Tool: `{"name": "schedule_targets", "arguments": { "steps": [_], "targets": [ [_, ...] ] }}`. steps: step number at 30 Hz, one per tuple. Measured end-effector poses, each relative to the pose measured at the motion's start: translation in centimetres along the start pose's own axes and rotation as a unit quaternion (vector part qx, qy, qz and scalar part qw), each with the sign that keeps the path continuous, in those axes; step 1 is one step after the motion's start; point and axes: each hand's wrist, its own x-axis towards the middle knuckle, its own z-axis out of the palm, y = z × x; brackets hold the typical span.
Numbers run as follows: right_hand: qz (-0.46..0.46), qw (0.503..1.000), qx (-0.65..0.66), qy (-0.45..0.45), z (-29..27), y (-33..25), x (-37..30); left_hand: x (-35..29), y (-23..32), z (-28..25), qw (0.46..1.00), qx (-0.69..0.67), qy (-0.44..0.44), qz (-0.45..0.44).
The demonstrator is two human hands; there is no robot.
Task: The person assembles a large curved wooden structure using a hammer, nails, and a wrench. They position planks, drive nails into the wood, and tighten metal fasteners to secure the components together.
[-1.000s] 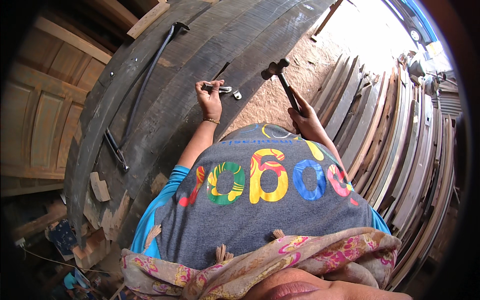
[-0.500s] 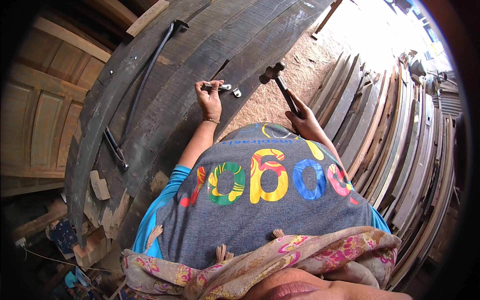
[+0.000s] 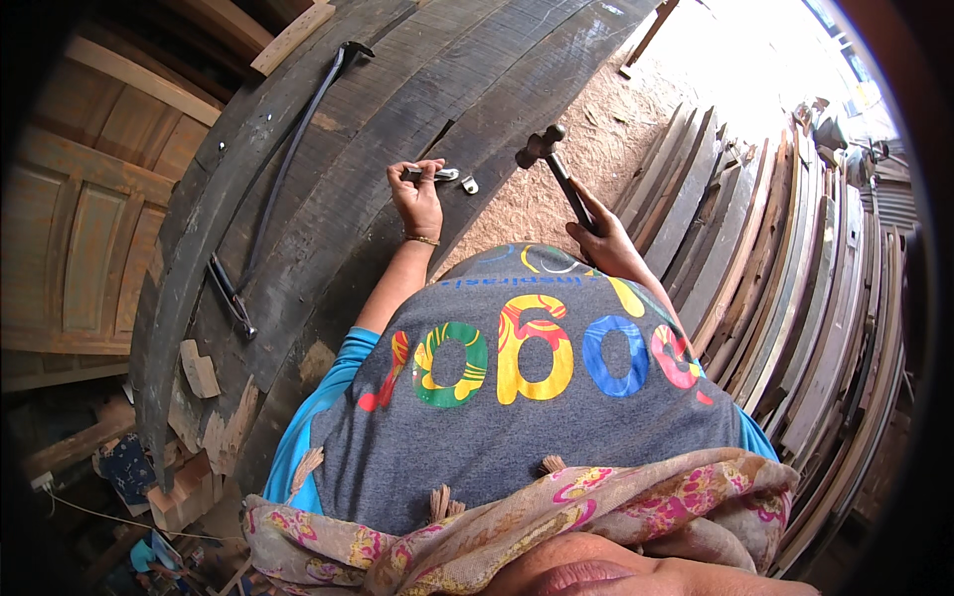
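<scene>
Over the dark planks (image 3: 417, 89), my left hand (image 3: 415, 206) pinches a small metal piece, dark at one end and shiny at the other (image 3: 445, 175). Its exact kind is too small to make out. Just right of it, a small silver metal piece (image 3: 470, 185) lies on the wood near the planks' edge. My right hand (image 3: 608, 238) is closed around the dark handle of a hammer (image 3: 569, 189). The hammer head points up and away, beyond the planks' right edge and clear of the metal pieces.
A long dark pry bar (image 3: 295, 149) lies on the planks at left, with a dark-handled tool (image 3: 232, 296) at its near end. Wood scraps (image 3: 199, 369) lie nearby. Panelled wooden doors (image 3: 84, 233) stand far left; stacked timber (image 3: 765, 258) fills the right. Sawdust (image 3: 621, 124) covers the ground between.
</scene>
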Motion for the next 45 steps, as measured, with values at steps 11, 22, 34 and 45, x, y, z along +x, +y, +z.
{"name": "schedule_targets", "arguments": {
  "steps": [11, 22, 34, 45],
  "targets": [
    [-0.243, 0.952, -0.186, -0.021, 1.4, -4.7, 0.9, -0.4, -0.3, 1.8, 0.974, 0.206, 0.034, 0.090],
    [-0.220, 0.811, -0.531, -0.106, 3.1, -11.9, 2.0, -0.5, -1.9, 1.3, 0.965, 0.240, 0.048, 0.098],
    [-0.390, 0.865, -0.312, -0.053, 3.8, -16.3, -0.7, -0.7, 1.1, 1.3, 0.950, 0.303, 0.030, 0.075],
    [-0.215, 0.855, -0.464, -0.083, 1.8, -11.7, 1.9, 0.3, -1.5, 0.6, 0.975, 0.199, 0.032, 0.092]
  ]
}}
